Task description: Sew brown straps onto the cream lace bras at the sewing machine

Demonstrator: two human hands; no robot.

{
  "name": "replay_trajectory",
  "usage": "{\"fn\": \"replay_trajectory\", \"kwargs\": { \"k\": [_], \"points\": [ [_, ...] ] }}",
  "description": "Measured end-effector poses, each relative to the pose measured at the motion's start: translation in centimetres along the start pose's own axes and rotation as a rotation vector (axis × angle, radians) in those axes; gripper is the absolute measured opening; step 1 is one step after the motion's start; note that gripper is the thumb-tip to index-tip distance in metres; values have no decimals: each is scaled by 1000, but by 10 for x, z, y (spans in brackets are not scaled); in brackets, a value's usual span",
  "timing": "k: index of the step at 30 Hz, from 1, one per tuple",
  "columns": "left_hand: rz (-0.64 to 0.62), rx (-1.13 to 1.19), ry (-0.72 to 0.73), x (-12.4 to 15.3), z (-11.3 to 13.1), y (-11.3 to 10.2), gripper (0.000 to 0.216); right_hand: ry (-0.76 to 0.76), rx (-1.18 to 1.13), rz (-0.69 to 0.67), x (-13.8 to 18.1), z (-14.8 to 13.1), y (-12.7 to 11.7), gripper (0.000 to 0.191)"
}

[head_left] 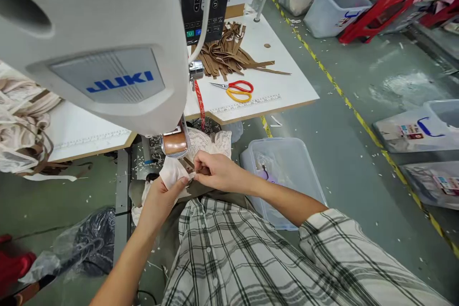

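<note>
My left hand (165,197) pinches a piece of pale cream fabric (172,172) between thumb and fingers, just below the head of a white sewing machine (150,19). Touching the same fabric at its right edge, my right hand (217,171) has its fingers closed, with the fingertips close to my left thumb. A brown strip (188,163) shows between the hands. More cream lace fabric (220,143) hangs behind my right hand and over my lap. The needle area is hidden behind the machine's guard (175,142).
Red-and-yellow scissors (240,91) and a heap of brown straps (229,55) lie on the white table (290,83). Cream garments (21,124) are piled at left. A clear plastic bin (304,177) stands right of my lap. Further bins (337,7) line the floor.
</note>
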State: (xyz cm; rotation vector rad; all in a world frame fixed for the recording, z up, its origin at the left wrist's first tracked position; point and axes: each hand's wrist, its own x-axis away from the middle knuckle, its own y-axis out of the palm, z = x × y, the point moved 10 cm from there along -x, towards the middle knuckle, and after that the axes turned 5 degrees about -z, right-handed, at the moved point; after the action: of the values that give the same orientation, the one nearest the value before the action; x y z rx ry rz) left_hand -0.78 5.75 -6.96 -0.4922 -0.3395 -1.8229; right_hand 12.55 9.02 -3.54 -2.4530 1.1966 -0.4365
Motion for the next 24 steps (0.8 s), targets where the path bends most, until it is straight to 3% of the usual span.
{"fn": "replay_trajectory", "kwargs": {
  "k": [4,11,18,24],
  "points": [
    [45,-310,55,5,20,-3,38,-43,57,-32,-1,-7,0,13],
    [62,-476,64,6,28,-1,34,-58,33,-94,-3,-10,2,14],
    [74,-443,10,4,20,-7,36,-18,-86,-206,-10,1,6,9],
    [48,-206,-32,-3,8,-6,34,190,-493,-222,-7,32,24,20]
  ]
}}
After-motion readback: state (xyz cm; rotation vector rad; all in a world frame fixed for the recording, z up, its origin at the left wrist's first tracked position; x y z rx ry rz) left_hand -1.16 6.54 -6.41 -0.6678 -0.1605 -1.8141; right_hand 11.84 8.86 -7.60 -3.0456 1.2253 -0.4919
